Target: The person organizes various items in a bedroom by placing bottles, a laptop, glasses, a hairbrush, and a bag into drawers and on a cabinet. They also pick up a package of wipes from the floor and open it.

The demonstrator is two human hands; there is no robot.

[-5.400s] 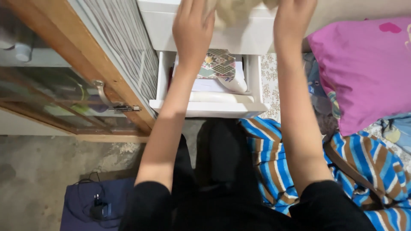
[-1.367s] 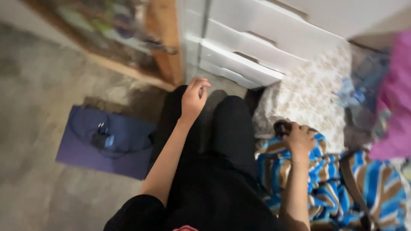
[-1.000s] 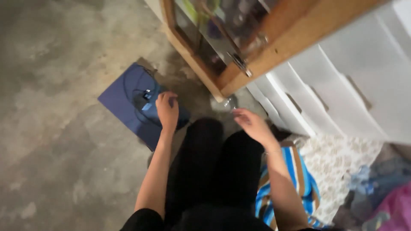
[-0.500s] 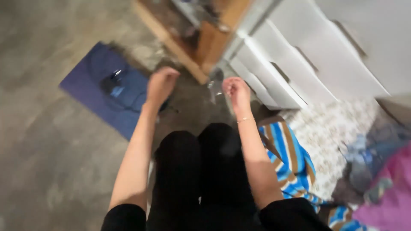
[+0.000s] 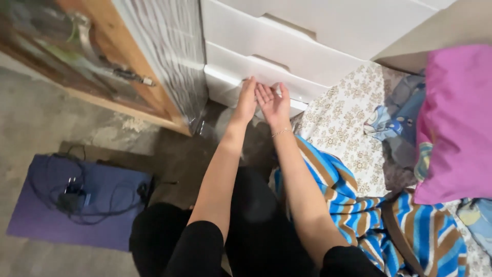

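Both your hands sit on the lowest white plastic drawer front [image 5: 256,82]; left hand [image 5: 246,97] flat, right hand [image 5: 275,101] open, gripping nothing; drawer probably light, slick; take its top edge.

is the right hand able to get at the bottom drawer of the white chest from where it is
Probably yes: the right hand already rests against the bottom drawer front, beside the left hand, with nothing between them.
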